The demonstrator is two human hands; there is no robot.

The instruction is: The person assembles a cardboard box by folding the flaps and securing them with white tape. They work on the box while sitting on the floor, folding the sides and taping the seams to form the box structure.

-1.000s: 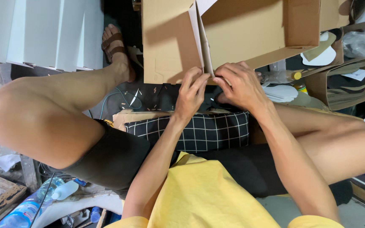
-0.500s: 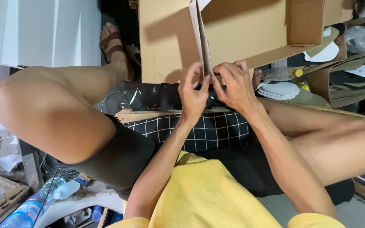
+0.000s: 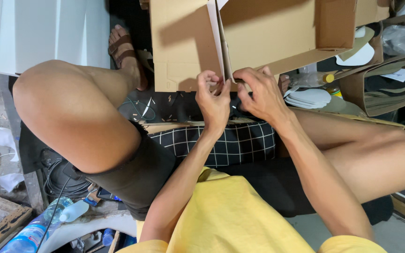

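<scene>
A brown cardboard box (image 3: 268, 33) stands on its side in front of me, its open flaps facing me. My left hand (image 3: 213, 99) pinches the lower edge of the upright middle flap (image 3: 217, 42). My right hand (image 3: 258, 93) grips the same edge from the other side, fingers curled over the box's bottom rim. Both hands meet at the flap's lower corner. I sit with bare knees spread, a black-and-white checked cushion (image 3: 240, 143) between them.
My sandalled foot (image 3: 125, 51) rests left of the box. White panels (image 3: 48, 33) lean at far left. Open cartons with white pieces (image 3: 380, 84) and a small bottle (image 3: 326, 78) stand at right. A plastic water bottle (image 3: 29, 232) and cables lie at lower left.
Both hands have stayed at the flap's lower edge, fingers shifting slightly. The view has moved a little, so the box sits higher and my left knee closer.
</scene>
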